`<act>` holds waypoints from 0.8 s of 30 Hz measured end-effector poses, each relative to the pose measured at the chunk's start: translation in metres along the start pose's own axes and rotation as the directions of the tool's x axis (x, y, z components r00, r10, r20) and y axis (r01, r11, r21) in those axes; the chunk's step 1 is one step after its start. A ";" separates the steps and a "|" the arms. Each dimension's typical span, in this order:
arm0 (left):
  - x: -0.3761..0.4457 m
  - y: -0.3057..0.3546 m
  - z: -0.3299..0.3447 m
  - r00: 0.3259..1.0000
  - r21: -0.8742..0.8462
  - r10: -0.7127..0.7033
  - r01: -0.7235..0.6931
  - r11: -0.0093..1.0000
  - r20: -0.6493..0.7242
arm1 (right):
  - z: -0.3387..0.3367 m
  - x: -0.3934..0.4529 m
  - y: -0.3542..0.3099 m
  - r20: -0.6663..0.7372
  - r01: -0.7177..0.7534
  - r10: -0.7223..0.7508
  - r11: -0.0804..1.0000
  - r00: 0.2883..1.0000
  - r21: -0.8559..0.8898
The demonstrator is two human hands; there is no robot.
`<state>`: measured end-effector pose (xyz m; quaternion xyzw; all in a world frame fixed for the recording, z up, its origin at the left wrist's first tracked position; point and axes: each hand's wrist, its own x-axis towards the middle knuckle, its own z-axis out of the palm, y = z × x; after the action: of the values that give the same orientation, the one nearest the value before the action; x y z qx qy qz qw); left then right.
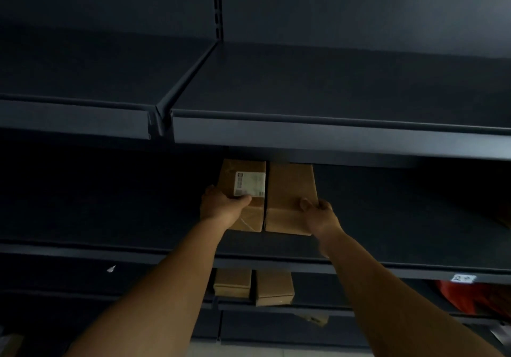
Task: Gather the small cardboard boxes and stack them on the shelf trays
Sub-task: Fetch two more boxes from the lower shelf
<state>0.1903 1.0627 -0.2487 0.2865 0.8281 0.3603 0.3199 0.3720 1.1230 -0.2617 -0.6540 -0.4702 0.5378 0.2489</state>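
**stockroom_newbie:** Boxes first: two small cardboard ones sit side by side, touching, on the middle shelf tray (387,235) of a dark metal rack. The left box (243,190) has a white label (249,183) on top, the right box (289,190) is plain brown. Where are the hands exactly?

**rack_rat:** One on each box, both arms reaching forward and up from the bottom of the frame. The left hand (221,204) grasps the labelled box at its near left corner, thumb lying across the top right by the label, fingers curled down the left side. The right hand (318,214) grasps the plain box at its near right corner, thumb on top, fingers wrapped round the right edge. So each grip is clenched on its own box. Can't tell if the boxes rest fully on the tray or are lifted a bit.

**stockroom_newbie:** Anything else around?

**rack_rat:** Upper shelf (331,135) overhangs and cuts off the far ends of both boxes. Below, on the lower shelf (304,301), two more cardboard boxes (232,282) (273,287) stand just beside each other, their tops hidden by the middle tray's front lip. A small white tag (464,278) is stuck on that lip at the right; its writing is too small to read. Under it there's something red-orange (470,298), too dark to make out. It's all dim, and the left side is basically black.
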 end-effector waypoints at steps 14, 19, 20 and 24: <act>-0.047 -0.044 -0.095 0.995 -0.443 -0.070 0.029 0.896 -0.076 | 0.049 -0.055 -0.012 0.082 0.007 -0.031 0.961 0.996 0.276; -0.100 -0.071 -0.165 0.949 -0.463 -0.062 -0.093 0.881 -0.309 | 0.095 -0.133 -0.021 0.170 0.107 -0.164 0.947 0.972 0.302; -0.115 -0.078 -0.181 0.935 -0.460 -0.060 -0.115 0.881 -0.348 | 0.105 -0.152 -0.021 0.186 0.124 -0.187 0.944 0.965 0.305; -0.181 -0.109 -0.249 0.873 -0.436 -0.065 -0.175 0.883 -0.483 | 0.144 -0.235 -0.025 0.243 0.199 -0.284 0.926 0.928 0.322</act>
<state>0.0947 0.7693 -0.1413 0.1259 0.7614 0.6177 0.1512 0.2332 0.9007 -0.1738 -0.4623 -0.4941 0.6546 0.3371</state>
